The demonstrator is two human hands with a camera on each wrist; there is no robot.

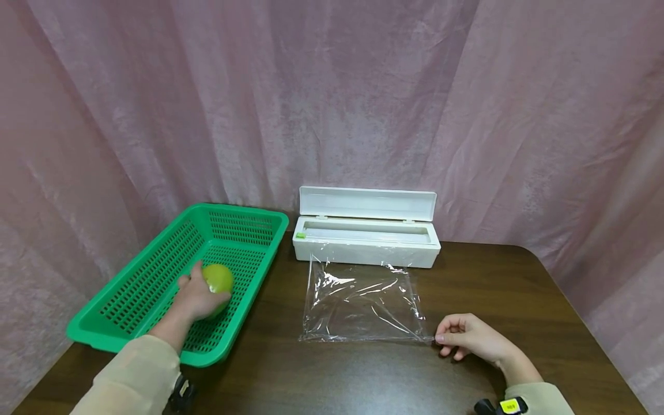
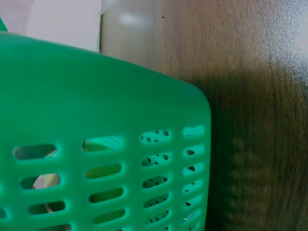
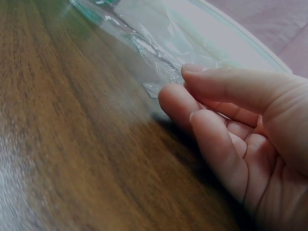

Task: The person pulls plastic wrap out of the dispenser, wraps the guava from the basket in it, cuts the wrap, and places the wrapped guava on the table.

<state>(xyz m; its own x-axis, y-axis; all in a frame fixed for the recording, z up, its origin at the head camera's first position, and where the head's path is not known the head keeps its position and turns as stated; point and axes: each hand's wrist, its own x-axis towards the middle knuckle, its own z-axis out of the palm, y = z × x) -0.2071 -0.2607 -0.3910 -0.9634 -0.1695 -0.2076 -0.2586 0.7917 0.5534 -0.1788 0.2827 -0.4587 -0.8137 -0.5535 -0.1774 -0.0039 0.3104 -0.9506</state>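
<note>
Inside the green basket [image 1: 244, 248], my left hand [image 1: 197, 297] grips a round yellow-green fruit [image 1: 218, 278], its fingers along the far side and its thumb on the near right. The left wrist view shows mainly the basket's slotted wall [image 2: 106, 96], with bits of green behind the slots. A clear sheet of plastic wrap [image 1: 358, 305] lies on the table, stretching forward from a white wrap dispenser [image 1: 363, 253] with its lid raised. My right hand [image 1: 477, 340] pinches the sheet's near right corner between thumb and forefinger; the right wrist view shows this pinch [image 3: 231, 115] close up.
Everything stands on a dark brown wooden table [image 1: 519, 288] with a rounded far right corner. Pink curtains [image 1: 363, 104] hang right behind the dispenser and basket. A small green tab [image 1: 301, 235] sits at the dispenser's left end.
</note>
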